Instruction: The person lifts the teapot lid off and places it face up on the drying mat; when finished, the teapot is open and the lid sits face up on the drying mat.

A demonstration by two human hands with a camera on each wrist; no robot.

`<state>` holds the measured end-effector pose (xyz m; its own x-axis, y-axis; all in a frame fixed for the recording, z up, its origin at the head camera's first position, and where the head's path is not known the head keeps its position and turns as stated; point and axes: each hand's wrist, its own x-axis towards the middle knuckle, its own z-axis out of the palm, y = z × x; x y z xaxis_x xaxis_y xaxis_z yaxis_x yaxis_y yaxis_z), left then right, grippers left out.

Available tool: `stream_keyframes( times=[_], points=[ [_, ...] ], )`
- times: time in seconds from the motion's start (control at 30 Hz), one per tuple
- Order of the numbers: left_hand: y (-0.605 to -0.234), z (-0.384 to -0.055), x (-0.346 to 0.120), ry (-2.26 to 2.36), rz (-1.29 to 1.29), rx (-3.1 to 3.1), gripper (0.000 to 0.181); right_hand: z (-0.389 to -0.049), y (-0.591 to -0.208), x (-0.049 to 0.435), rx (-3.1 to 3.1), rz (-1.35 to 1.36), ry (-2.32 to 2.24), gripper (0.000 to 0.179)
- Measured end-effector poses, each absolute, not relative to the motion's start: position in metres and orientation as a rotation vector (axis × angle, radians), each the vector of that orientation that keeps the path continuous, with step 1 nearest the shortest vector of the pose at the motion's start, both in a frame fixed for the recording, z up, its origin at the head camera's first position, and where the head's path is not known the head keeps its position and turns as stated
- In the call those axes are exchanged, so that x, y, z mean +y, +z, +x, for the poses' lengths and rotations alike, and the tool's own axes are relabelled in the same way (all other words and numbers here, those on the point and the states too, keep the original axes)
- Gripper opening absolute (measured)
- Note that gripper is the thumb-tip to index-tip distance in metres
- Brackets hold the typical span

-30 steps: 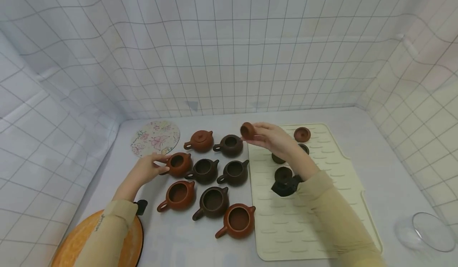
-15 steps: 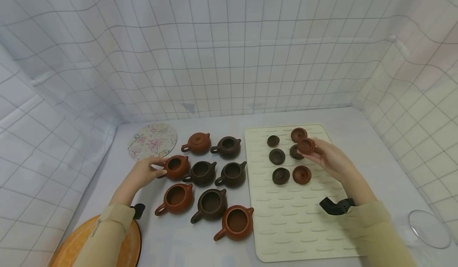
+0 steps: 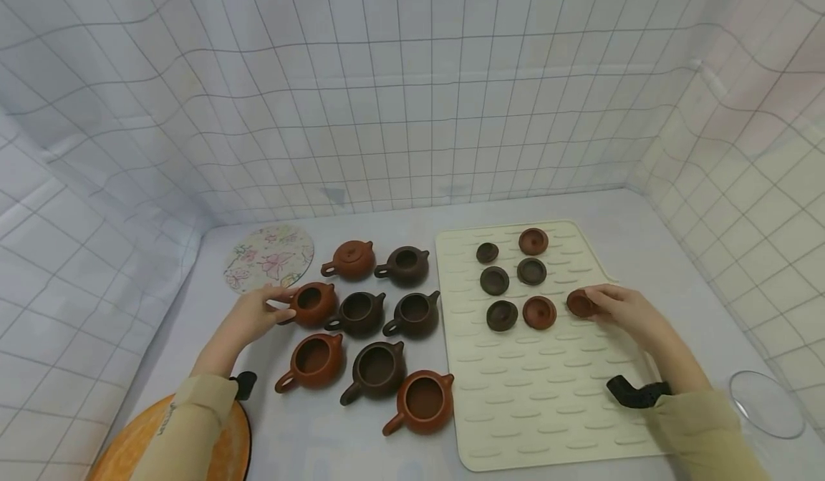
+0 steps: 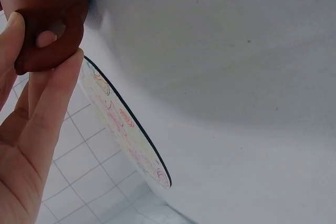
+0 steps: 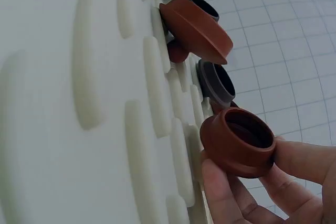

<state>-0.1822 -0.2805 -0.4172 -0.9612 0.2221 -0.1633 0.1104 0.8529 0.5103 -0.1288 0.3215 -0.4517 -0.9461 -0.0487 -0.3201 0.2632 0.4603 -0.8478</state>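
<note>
My left hand (image 3: 253, 315) pinches the handle of a red-brown clay teapot (image 3: 319, 312), which has no lid on; the left wrist view shows thumb and fingers around the looped handle (image 4: 71, 45). In my right hand (image 3: 628, 313) is a red-brown teapot lid (image 5: 239, 142), held between thumb and fingers with its hollow underside up, right at the cream ridged mat (image 3: 515, 431). To its left on the mat lie another red-brown lid (image 3: 539, 313) and a dark lid (image 3: 502, 316), with several more lids behind, such as a dark one (image 3: 531, 271).
Lidless teapots, red-brown and dark, stand in rows left of the mat, among them a dark teapot (image 3: 379, 371). One red-brown teapot (image 3: 352, 260) wears its lid. A floral round mat (image 3: 271, 252), an orange round board (image 3: 235, 441) and a clear glass (image 3: 767, 404) stand around.
My right hand has carried the lid from beside the teapots rightward over the mat, then down to the right of the other lids. My left hand stays on the teapot's handle.
</note>
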Motion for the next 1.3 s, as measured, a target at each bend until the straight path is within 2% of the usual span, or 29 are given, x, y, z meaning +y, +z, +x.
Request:
stream_keyframes(
  times=[0.53,0.93,1.3],
  points=[
    [-0.418,-0.183,-0.279,0.753,0.222,2.806,0.045,-0.126,-0.455,0.318,2.626,0.286,-1.166,0.066],
    [-0.417,-0.183,-0.281,0.741,0.200,2.797,0.046,-0.133,-0.453,0.319,2.768,0.189,-1.009,0.058],
    [-0.419,-0.185,-0.283,0.725,0.258,2.803,0.044,-0.146,-0.426,0.294,2.821,0.139,-1.120,0.060]
  ],
)
